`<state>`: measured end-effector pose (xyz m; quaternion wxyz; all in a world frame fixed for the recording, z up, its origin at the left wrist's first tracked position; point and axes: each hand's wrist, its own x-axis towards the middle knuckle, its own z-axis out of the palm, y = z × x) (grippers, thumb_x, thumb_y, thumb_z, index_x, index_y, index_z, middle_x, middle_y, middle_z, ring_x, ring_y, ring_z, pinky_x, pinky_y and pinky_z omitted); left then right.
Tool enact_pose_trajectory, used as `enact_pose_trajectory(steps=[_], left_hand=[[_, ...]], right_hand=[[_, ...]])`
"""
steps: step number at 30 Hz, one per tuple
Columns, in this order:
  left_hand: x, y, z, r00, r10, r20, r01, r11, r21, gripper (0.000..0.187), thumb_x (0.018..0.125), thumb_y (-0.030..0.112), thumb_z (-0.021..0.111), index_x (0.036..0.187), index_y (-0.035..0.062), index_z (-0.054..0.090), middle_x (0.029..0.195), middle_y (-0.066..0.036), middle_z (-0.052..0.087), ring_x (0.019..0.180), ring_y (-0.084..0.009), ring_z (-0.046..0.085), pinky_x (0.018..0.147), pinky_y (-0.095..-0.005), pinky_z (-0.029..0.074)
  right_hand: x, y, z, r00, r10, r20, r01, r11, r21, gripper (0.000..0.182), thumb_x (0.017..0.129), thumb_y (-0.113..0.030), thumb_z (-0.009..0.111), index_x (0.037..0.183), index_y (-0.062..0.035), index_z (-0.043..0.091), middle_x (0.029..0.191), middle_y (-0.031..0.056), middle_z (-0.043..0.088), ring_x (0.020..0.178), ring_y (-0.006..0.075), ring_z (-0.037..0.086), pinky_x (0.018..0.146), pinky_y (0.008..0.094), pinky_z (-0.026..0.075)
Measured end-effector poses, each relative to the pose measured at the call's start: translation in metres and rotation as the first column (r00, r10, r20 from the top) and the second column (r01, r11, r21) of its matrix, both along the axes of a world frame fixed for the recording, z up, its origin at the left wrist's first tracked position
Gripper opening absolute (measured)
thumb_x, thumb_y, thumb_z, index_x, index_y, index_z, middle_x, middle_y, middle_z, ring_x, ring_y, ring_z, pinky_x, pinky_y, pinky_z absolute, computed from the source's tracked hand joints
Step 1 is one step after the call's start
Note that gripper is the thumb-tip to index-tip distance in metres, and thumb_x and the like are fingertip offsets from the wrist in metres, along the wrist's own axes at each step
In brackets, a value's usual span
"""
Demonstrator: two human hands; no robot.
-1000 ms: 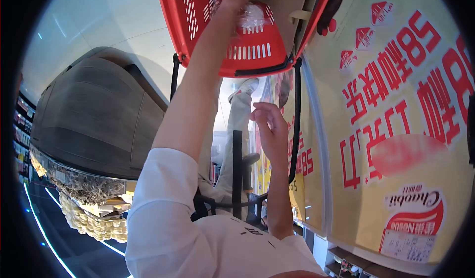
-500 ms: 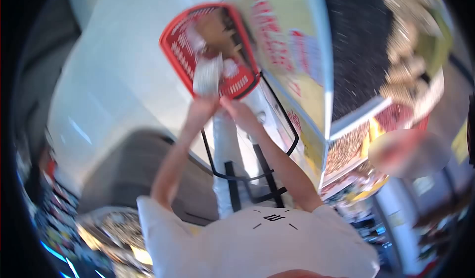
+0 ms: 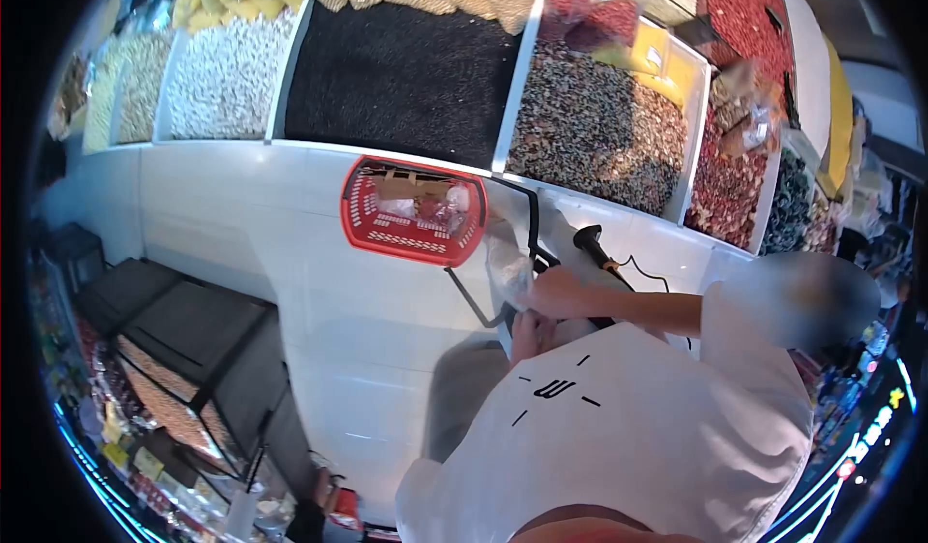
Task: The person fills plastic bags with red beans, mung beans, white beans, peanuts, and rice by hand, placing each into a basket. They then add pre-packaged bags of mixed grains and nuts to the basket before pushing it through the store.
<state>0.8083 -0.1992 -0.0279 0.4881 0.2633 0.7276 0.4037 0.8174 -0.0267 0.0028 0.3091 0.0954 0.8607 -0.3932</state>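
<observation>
A clear plastic bag [image 3: 507, 264] hangs in front of my body, its contents too blurred to make out. My right hand [image 3: 559, 293] is closed on the gathered end of this bag. Close beside it, against the shirt, my left hand [image 3: 530, 334] has its fingers curled at the same end of the bag. Just beyond the hands is a red shopping basket [image 3: 406, 245] with brown and clear packages inside. A black basket handle or frame [image 3: 534, 216] shows between the basket and my right forearm.
Bins of black seeds [image 3: 401, 84], mixed beans [image 3: 599, 137] and white pieces [image 3: 227, 77] line the far side behind a white ledge. A black scoop-like object with a cord [image 3: 588, 238] lies at the right. Dark covered bins [image 3: 179, 321] stand at left.
The view has swung round, bringing the bins across the top. My hands, over the basket's near edge before, are now closer to my body, with the bag apart from the basket.
</observation>
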Motion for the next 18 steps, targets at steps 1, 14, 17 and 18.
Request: enact_pose_trajectory(steps=[1,14,17,18], left_hand=[[0.006,0.012,0.001,0.999,-0.017,-0.029,0.017,1.0,-0.008,0.019,0.082,0.009,0.053,0.098,0.0003,0.047,0.086,-0.017,0.053,0.096,-0.0364,0.049,0.079,-0.041,0.04],[-0.014,0.046,-0.036,0.924,-0.158,-0.348,0.06,0.959,-0.276,0.035,0.085,0.022,0.049,0.116,0.0058,0.042,0.081,-0.025,0.058,0.075,-0.0417,0.057,0.063,-0.0483,0.042],[-0.019,0.052,-0.034,0.904,-0.095,-0.416,-0.027,0.96,-0.278,0.03,0.084,0.026,0.052,0.103,0.003,0.054,0.076,-0.023,0.059,0.073,-0.0401,0.057,0.061,-0.045,0.042],[-0.017,0.055,-0.036,0.9,-0.088,-0.428,-0.036,0.961,-0.274,0.03,0.084,0.026,0.052,0.103,0.003,0.054,0.076,-0.023,0.059,0.073,-0.0401,0.057,0.061,-0.045,0.042]], right_hand=[[0.006,0.013,0.014,0.999,-0.017,-0.029,0.017,1.0,-0.008,0.046,0.088,-0.032,0.04,0.064,0.0019,0.058,0.057,0.0162,0.056,0.054,0.0335,0.058,0.054,0.0455,0.046],[0.096,0.164,0.082,0.444,-0.895,-0.038,0.845,0.432,-0.315,0.056,0.088,-0.044,0.04,0.06,0.0005,0.058,0.046,0.0085,0.055,0.046,0.0212,0.057,0.053,0.0326,0.045],[0.117,0.191,0.068,0.48,-0.876,-0.056,0.847,0.479,-0.232,0.056,0.089,-0.043,0.038,0.06,0.0004,0.058,0.047,0.0076,0.056,0.048,0.0205,0.057,0.056,0.0333,0.046],[0.124,0.197,0.067,0.496,-0.866,-0.063,0.838,0.496,-0.225,0.056,0.089,-0.043,0.038,0.06,0.0002,0.059,0.047,0.0077,0.056,0.048,0.02,0.057,0.056,0.0332,0.046]])
